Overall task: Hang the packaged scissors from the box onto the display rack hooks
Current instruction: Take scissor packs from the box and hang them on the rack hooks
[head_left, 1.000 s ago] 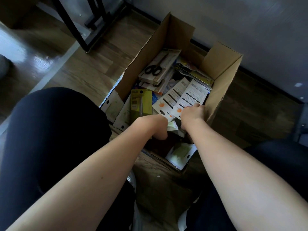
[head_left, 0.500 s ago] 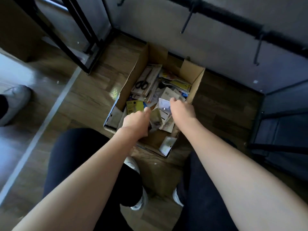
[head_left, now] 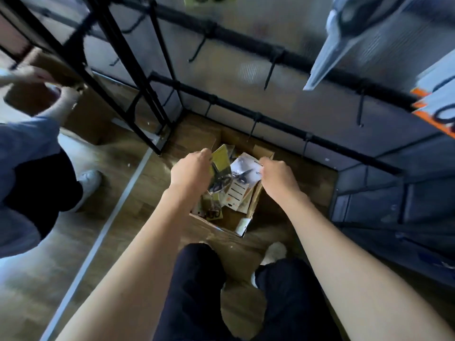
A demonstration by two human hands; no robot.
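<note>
Two hands are raised above the open cardboard box (head_left: 256, 200) on the wood floor, each holding one pack of scissors: the left hand (head_left: 192, 172) has its fingers curled round the top of a yellow-carded pack (head_left: 219, 172), and the right hand (head_left: 278, 177) pinches the upper edge of a white-carded pack (head_left: 243, 172) just beside it. More packs (head_left: 234, 198) lie loose in the box below, black rack hooks (head_left: 270, 70) stick out from the bars behind it, and another person's legs (head_left: 32, 183) stand at the left edge
</note>
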